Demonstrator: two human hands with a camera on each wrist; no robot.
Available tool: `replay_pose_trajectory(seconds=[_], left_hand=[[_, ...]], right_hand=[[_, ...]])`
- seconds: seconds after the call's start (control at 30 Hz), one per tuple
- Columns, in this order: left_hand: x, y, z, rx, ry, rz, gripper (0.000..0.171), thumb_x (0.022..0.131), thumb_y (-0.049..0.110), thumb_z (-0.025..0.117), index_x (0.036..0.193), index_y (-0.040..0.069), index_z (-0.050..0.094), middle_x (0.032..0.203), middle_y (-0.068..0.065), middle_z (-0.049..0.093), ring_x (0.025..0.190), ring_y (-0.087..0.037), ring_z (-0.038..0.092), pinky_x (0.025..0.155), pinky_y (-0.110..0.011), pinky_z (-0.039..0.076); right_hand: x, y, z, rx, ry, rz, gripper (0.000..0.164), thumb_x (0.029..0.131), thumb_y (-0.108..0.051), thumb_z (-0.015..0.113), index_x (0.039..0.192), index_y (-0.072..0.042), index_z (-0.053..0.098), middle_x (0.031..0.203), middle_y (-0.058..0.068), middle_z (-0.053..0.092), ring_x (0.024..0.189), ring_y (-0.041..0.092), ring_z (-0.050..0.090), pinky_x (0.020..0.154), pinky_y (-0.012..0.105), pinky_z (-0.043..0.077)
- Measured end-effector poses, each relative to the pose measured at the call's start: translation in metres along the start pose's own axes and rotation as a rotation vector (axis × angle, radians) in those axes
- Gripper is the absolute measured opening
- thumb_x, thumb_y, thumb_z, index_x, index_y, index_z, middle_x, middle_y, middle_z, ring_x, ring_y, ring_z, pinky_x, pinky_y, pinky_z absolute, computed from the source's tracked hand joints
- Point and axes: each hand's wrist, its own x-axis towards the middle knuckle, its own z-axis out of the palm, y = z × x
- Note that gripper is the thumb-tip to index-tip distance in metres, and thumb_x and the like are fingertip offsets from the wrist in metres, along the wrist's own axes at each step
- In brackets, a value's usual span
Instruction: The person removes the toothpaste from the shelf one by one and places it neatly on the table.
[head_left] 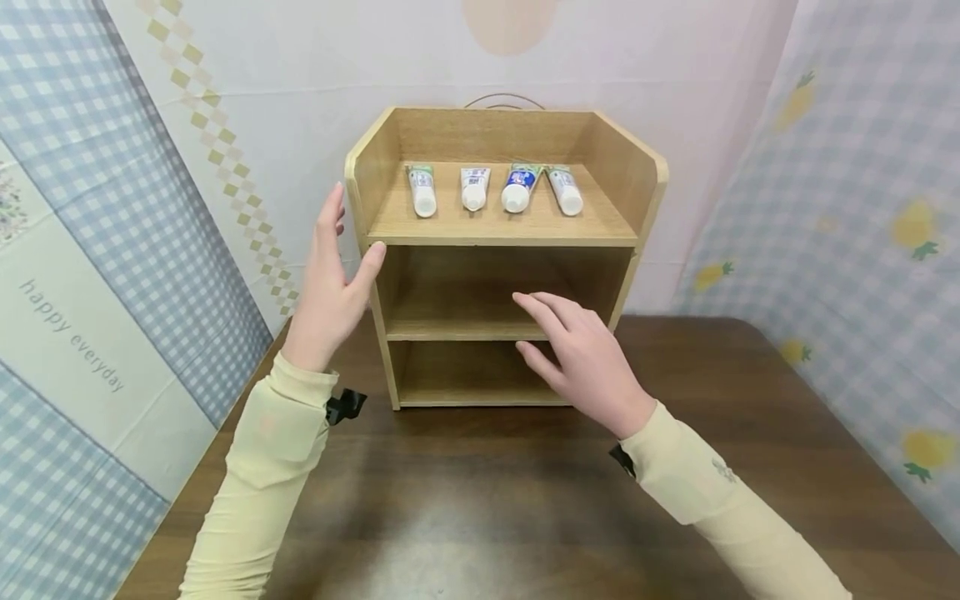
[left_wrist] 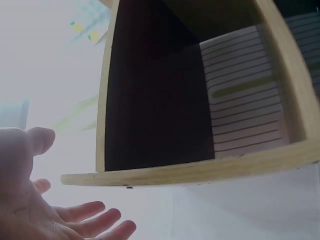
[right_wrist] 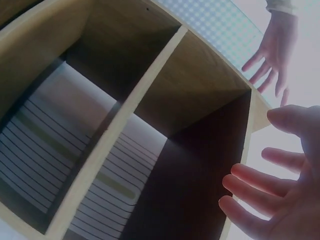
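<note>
A wooden shelf unit (head_left: pixel 495 242) stands on the table, and several white-capped tubes lie in a row on its top shelf. From left to right they are a white and green tube (head_left: pixel 422 190), a short white tube (head_left: pixel 475 188), a blue tube (head_left: pixel 521 187) and a slanted white and green tube (head_left: pixel 565 190). My left hand (head_left: pixel 330 283) is raised beside the unit's left side, thumb and fingers spread, holding nothing. In front of the middle compartment, my right hand (head_left: pixel 581 354) hovers with relaxed fingers and nothing in its grasp.
Below the top shelf are a middle shelf (head_left: pixel 465 327) and a bottom shelf (head_left: pixel 457 387). The dark wooden table (head_left: pixel 465 500) extends toward me. Patterned cloth hangs behind the unit, with a checked blue cloth (head_left: pixel 90 150) at left and a pineapple-print cloth (head_left: pixel 847 217) at right.
</note>
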Motion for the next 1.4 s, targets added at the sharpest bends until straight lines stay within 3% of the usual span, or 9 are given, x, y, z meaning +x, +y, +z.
replay_pose_trajectory(seconds=[0.27,0.47,0.63,0.93,1.1,1.27,1.4], left_hand=[[0.022,0.005,-0.008,-0.014,0.001,-0.045,0.075,0.097,0.037,0.052,0.156,0.026,0.007,0.162,0.002,0.017,0.144,-0.024,0.03,0.115,-0.046,0.028],[0.033,0.01,-0.009,-0.005,-0.056,-0.144,0.077,0.094,0.044,0.052,0.154,0.036,0.004,0.153,-0.014,0.037,0.128,-0.034,0.049,0.099,-0.053,0.042],[0.039,0.009,-0.007,-0.006,-0.072,-0.169,0.071,0.094,0.045,0.051,0.153,0.039,0.011,0.148,-0.017,0.043,0.122,-0.035,0.052,0.098,-0.053,0.043],[0.056,0.011,-0.003,0.001,-0.005,-0.191,0.057,0.094,0.038,0.05,0.147,0.04,0.029,0.133,-0.012,0.053,0.106,-0.031,0.061,0.088,-0.043,0.048],[0.063,0.012,0.004,0.053,0.076,-0.195,0.05,0.094,0.033,0.048,0.143,0.036,0.038,0.126,-0.006,0.06,0.087,-0.021,0.063,0.072,-0.028,0.046],[0.062,0.008,0.005,0.126,0.131,-0.18,0.045,0.096,0.029,0.045,0.141,0.033,0.042,0.102,-0.008,0.065,0.065,-0.019,0.054,0.057,-0.025,0.04],[0.059,0.005,0.003,0.181,0.139,-0.168,0.046,0.096,0.026,0.045,0.141,0.033,0.04,0.082,-0.013,0.059,0.065,-0.024,0.05,0.058,-0.03,0.037]], right_hand=[[0.025,-0.006,-0.003,-0.037,0.035,-0.062,0.052,0.09,-0.023,0.066,0.138,-0.011,0.05,0.122,0.011,0.061,0.106,0.027,0.06,0.079,0.044,0.047],[0.055,-0.013,-0.001,-0.078,0.051,-0.109,0.048,0.091,-0.026,0.064,0.136,-0.011,0.053,0.117,0.009,0.063,0.101,0.025,0.062,0.074,0.039,0.046],[0.083,-0.014,-0.004,-0.075,0.04,-0.119,0.046,0.093,-0.026,0.062,0.134,-0.008,0.053,0.116,0.009,0.064,0.098,0.028,0.062,0.078,0.041,0.047],[0.133,-0.015,-0.006,-0.028,-0.026,-0.141,0.042,0.094,-0.02,0.058,0.133,-0.005,0.052,0.101,0.012,0.061,0.078,0.027,0.055,0.07,0.039,0.047],[0.153,-0.018,-0.007,-0.034,-0.104,-0.1,0.043,0.096,-0.023,0.055,0.136,-0.007,0.05,0.112,0.012,0.063,0.082,0.029,0.059,0.074,0.04,0.049],[0.175,-0.022,-0.001,-0.072,-0.183,-0.066,0.043,0.097,-0.025,0.051,0.137,-0.008,0.049,0.116,0.013,0.062,0.09,0.031,0.061,0.077,0.043,0.05],[0.19,-0.024,0.008,-0.136,-0.264,-0.048,0.041,0.096,-0.026,0.05,0.134,-0.011,0.049,0.107,0.012,0.062,0.09,0.031,0.06,0.076,0.044,0.05]])
